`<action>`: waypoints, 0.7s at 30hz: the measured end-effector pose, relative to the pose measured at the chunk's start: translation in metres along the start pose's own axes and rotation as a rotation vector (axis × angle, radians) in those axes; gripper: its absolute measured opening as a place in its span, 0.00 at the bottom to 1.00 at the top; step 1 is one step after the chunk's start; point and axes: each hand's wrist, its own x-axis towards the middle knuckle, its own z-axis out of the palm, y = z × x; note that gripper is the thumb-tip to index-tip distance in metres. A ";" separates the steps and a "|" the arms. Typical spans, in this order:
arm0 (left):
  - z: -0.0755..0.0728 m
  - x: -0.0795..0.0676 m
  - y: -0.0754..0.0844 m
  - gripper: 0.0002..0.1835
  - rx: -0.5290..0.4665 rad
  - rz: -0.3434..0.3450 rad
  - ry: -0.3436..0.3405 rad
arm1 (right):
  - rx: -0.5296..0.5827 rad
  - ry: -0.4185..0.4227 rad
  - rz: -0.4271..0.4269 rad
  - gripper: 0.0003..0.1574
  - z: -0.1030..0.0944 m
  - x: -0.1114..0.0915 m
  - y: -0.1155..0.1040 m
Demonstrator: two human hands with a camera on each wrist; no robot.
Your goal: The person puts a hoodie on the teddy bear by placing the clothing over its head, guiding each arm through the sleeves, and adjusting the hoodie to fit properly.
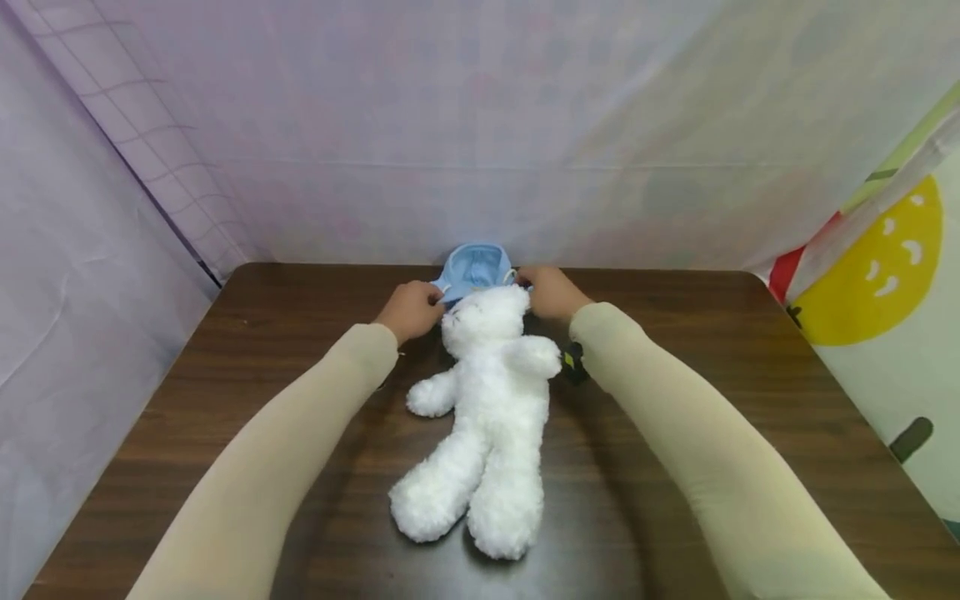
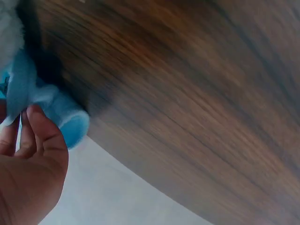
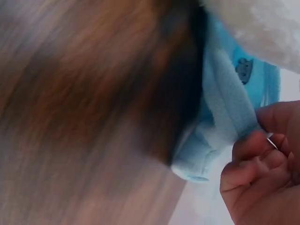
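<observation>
A white plush toy [image 1: 498,400] lies on the brown table, its head toward the far edge and its legs toward me. At its head is a small light blue doll garment [image 1: 476,265], with an opening facing up. My left hand [image 1: 411,312] pinches the garment's left side between thumb and fingers. On the other side, my right hand [image 1: 553,292] pinches its right edge, close beside the toy's head. The right wrist view shows a small dark print on the blue fabric [image 3: 225,93]; in the left wrist view a tube-like blue part [image 2: 70,119] hangs beside the fingers.
The dark wooden table [image 1: 300,333] ends just beyond the garment, where a pale hanging cloth [image 1: 480,125] rises. White sheeting [image 1: 90,250] hangs at the left. A yellow printed shape [image 1: 877,275] shows on the right side.
</observation>
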 end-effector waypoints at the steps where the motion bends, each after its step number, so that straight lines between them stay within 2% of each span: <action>1: 0.000 -0.001 0.001 0.10 -0.005 0.003 -0.003 | 0.029 -0.009 0.022 0.18 -0.002 0.000 -0.002; 7: 0.000 -0.004 -0.001 0.15 -0.007 0.032 -0.086 | 0.225 -0.070 0.117 0.16 -0.016 -0.005 -0.012; 10: 0.000 -0.006 -0.004 0.15 0.016 0.053 -0.133 | 0.271 -0.116 0.123 0.14 -0.023 -0.007 -0.019; 13: 0.001 -0.009 -0.008 0.16 0.012 0.058 -0.192 | 0.209 -0.238 0.097 0.21 -0.030 -0.010 -0.027; 17: -0.001 -0.012 -0.012 0.15 -0.023 0.063 -0.251 | -0.012 -0.399 0.009 0.41 -0.039 -0.014 -0.041; 19: -0.003 -0.014 -0.014 0.14 -0.042 0.066 -0.292 | -0.109 -0.433 -0.025 0.47 -0.042 -0.016 -0.048; 21: -0.004 -0.017 -0.015 0.17 -0.074 0.058 -0.358 | -0.146 -0.458 -0.026 0.50 -0.043 -0.018 -0.053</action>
